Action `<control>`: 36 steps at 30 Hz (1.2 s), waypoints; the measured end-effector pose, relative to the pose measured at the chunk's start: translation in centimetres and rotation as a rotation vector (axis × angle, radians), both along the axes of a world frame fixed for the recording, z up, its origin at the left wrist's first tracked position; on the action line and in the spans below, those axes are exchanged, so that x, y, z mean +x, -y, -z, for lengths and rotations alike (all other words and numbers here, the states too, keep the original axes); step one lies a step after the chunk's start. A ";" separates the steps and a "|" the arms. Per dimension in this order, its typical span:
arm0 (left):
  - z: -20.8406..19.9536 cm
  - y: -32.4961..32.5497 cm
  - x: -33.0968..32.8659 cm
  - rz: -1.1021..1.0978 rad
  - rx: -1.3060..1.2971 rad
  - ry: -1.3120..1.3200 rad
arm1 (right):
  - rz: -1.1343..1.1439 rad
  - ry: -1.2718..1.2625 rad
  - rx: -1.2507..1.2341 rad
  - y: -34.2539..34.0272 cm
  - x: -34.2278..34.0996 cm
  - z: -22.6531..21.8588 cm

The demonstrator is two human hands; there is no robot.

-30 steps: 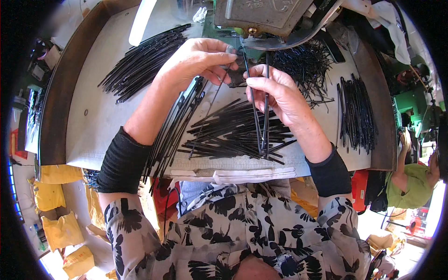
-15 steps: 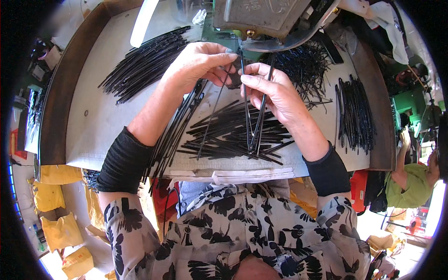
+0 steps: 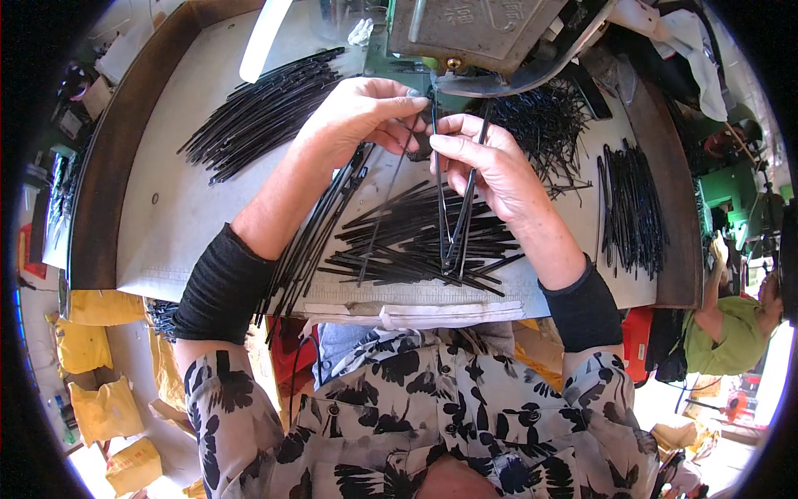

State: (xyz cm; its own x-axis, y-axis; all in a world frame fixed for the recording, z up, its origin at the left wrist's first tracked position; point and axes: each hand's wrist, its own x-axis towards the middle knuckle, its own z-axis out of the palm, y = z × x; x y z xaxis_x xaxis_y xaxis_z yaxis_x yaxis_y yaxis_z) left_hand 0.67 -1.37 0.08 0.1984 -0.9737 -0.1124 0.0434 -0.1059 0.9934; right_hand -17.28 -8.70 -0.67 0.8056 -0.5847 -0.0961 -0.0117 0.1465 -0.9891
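Below the head of a bench machine [image 3: 474,37], both hands are close together. My left hand [image 3: 362,121] pinches a thin black rod [image 3: 384,204] that slants down toward the table's front. My right hand [image 3: 486,158] grips a jointed black metal rib [image 3: 443,220], like an umbrella rib; its two long arms meet in a narrow V at the lower end. The upper ends of these pieces are near the machine, where fingers partly hide them. Under the hands, many loose black rods [image 3: 391,245] lie crosswise on the pale tabletop [image 3: 166,233].
Black rods lie in a heap [image 3: 258,112] at the left and a bundle [image 3: 320,229] beside my left forearm. A tangled pile [image 3: 544,125] sits behind my right hand, another bundle [image 3: 629,208] at far right. A raised brown rim [image 3: 104,191] borders the table. A person in green [image 3: 727,337] is at right.
The whole view has shifted slightly. Both hands keep their grip and barely move; the lower end of the left hand's rod has swung a little to the right.
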 end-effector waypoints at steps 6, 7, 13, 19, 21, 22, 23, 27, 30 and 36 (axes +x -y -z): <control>0.0 0.1 -0.1 -0.006 0.008 0.020 | -0.021 0.015 0.026 0.2 0.2 0.0; 0.1 0.1 -0.1 -0.006 0.007 0.020 | -0.048 0.001 0.042 0.3 0.1 -0.2; 0.5 0.1 0.3 0.021 0.009 0.019 | -0.067 -0.026 0.058 0.6 0.2 0.0; 0.3 0.3 0.2 0.004 0.045 -0.002 | -0.065 -0.006 0.176 0.6 0.1 0.0; 0.4 0.3 0.3 0.016 0.033 0.003 | -0.056 -0.004 0.188 0.4 0.2 0.1; 0.4 0.3 0.4 0.016 0.033 0.003 | -0.048 0.004 0.186 0.3 0.3 0.2; 0.3 0.3 0.3 0.016 0.032 -0.003 | -0.041 0.011 0.184 0.2 0.3 0.2; 0.1 0.2 0.3 0.011 0.014 -0.032 | -0.045 0.030 0.194 0.0 0.3 0.0; 0.3 0.2 0.4 0.010 0.008 0.012 | -0.088 0.074 0.255 -0.4 0.3 -0.1; -0.8 -0.3 -0.5 0.052 -0.006 0.181 | -0.106 -0.017 0.247 -1.7 0.0 -0.6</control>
